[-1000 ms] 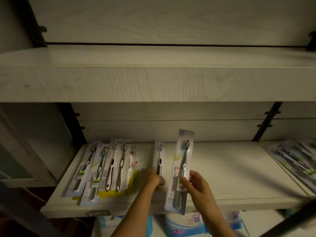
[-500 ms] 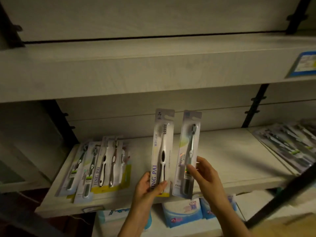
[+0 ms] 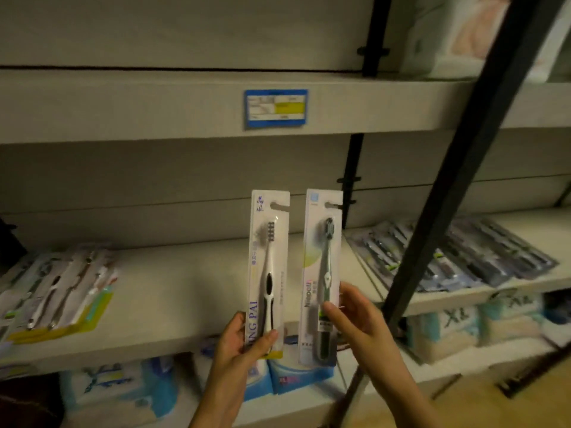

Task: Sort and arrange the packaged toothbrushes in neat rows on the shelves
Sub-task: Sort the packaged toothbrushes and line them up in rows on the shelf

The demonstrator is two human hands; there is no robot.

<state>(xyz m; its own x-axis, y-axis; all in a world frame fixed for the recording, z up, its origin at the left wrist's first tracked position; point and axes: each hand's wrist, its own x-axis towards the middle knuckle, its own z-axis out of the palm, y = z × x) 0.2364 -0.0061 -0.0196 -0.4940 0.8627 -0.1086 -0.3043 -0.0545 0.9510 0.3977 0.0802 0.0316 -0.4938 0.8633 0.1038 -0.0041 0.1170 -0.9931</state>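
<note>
My left hand (image 3: 239,342) grips the bottom of a white-and-black packaged toothbrush (image 3: 268,267), held upright in front of the middle shelf (image 3: 185,291). Beside it, my right hand (image 3: 355,316) holds a dark green packaged toothbrush (image 3: 323,267), also upright. A short row of packaged toothbrushes (image 3: 58,288) lies on the left end of the shelf. A larger, overlapping spread of dark packaged toothbrushes (image 3: 457,257) covers the shelf section to the right.
A black slanted bar (image 3: 457,168) crosses the view at right, in front of the right section. A blue price label (image 3: 276,108) sits on the upper shelf's edge. Blue and white soft packs (image 3: 117,393) fill the lower shelf. A black upright bracket (image 3: 352,177) divides the back wall.
My left hand picked the white-and-black pack up off the shelf and raised it beside the green pack. The view has swung right, so the left row now sits at the frame's edge.
</note>
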